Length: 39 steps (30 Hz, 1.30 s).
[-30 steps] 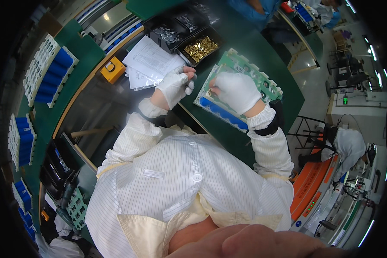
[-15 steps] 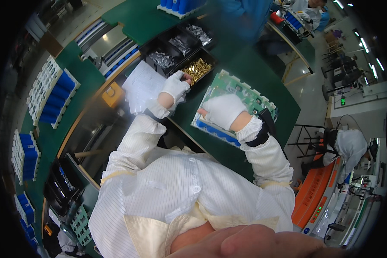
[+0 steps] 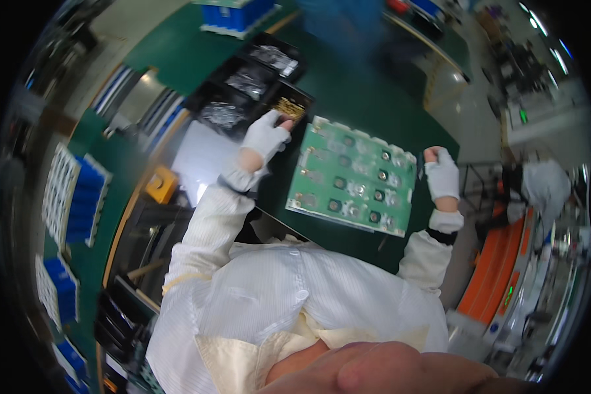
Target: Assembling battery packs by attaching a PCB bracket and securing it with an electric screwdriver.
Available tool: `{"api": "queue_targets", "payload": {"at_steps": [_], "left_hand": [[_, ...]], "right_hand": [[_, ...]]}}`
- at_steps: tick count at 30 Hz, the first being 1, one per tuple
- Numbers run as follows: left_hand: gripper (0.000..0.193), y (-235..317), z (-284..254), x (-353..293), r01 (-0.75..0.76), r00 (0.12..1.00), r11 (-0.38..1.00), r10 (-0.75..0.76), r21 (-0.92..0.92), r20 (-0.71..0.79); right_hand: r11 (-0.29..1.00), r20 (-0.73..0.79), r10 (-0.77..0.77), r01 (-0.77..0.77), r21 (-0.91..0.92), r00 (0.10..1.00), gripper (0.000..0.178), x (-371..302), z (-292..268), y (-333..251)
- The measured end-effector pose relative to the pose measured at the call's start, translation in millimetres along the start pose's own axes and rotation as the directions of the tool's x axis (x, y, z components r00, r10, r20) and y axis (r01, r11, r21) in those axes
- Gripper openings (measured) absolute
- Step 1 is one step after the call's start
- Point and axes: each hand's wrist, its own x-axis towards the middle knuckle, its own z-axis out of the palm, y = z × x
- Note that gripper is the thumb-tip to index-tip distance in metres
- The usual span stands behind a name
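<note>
A green circuit board [image 3: 364, 177] lies on the green tabletop in front of me, with rows of round dark spots and metal pads on it. Just left of it, my gloved left hand [image 3: 264, 139] is at the near edge of a black bin of brass-coloured small parts [image 3: 290, 108]. Its bare fingertips are closed together; whatever they hold is too small to make out. My gloved right hand [image 3: 442, 174] is off the board's right edge with curled fingers. A dark shape shows beside its fingertips, too blurred to name.
Black bins of silvery parts [image 3: 246, 82] adjoin the brass bin. White sheets [image 3: 200, 161] and a yellow-orange block [image 3: 161, 184] lie left. Blue cell packs [image 3: 88, 200] line the left bench; another pack [image 3: 238, 16] stands at the back. A person in blue [image 3: 341, 23] is across the table.
My right hand has lifted off the board and moved right, uncovering its top. The left hand stays by the brass bin. The whole view has shifted.
</note>
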Motion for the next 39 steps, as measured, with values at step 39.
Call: {"api": "queue_targets", "payload": {"at_steps": [39], "left_hand": [[0.036,-29.9,43.4,-30.1,0.019,0.985,0.892,0.061,-0.451,0.162]], "right_hand": [[0.043,-0.213,-0.111,0.219,0.975,0.971,0.032,62.5,53.4,-213.1]]}}
